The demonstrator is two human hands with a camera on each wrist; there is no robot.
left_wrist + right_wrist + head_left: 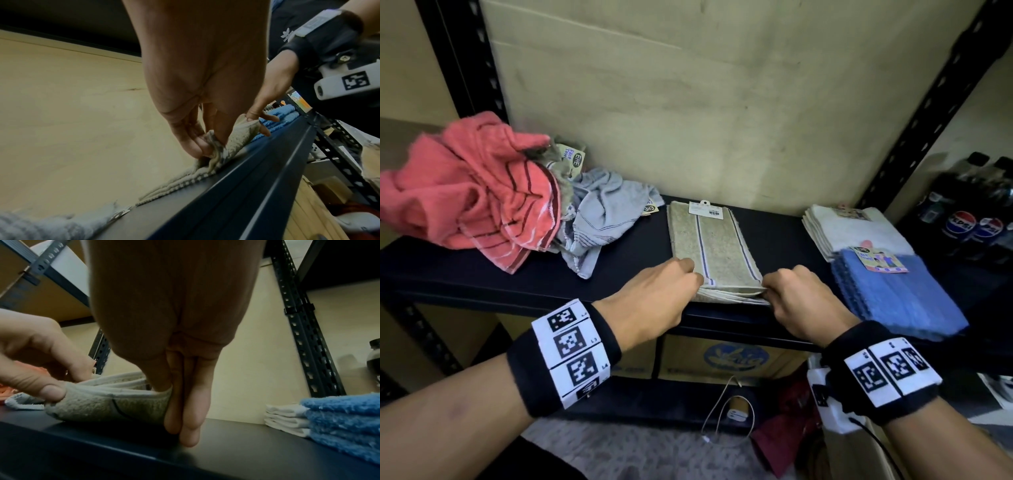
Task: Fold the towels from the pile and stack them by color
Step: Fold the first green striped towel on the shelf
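At the back left corner of the shelf (482, 284) I see the loose pile: a crumpled coral towel (465, 192) with dark stripes, and just right of it a rumpled grey towel (602, 212), the two touching. In the middle of the shelf lies the beige towel (712, 246), folded into a long strip with blue lines, a barcode tag at its far end and its near end at the front edge. My left hand (654, 305) grips that towel's near left corner; in the left wrist view the fingers (197, 146) pinch a bunched bit of cloth right at the front edge. My right hand (801, 301) holds the near right corner; in the right wrist view the thumb (160, 378) seems to press the folded layers against the fingers, whose tips touch the shelf. So the towel's near end sits between my two hands, both closed on it. Toward the right end of the shelf stand two folded stacks: white towels (859, 229) near the back edge and blue towels (893, 294) near the front edge, overlapping the white ones. Beyond the right edge are dark soda bottles (976, 219)
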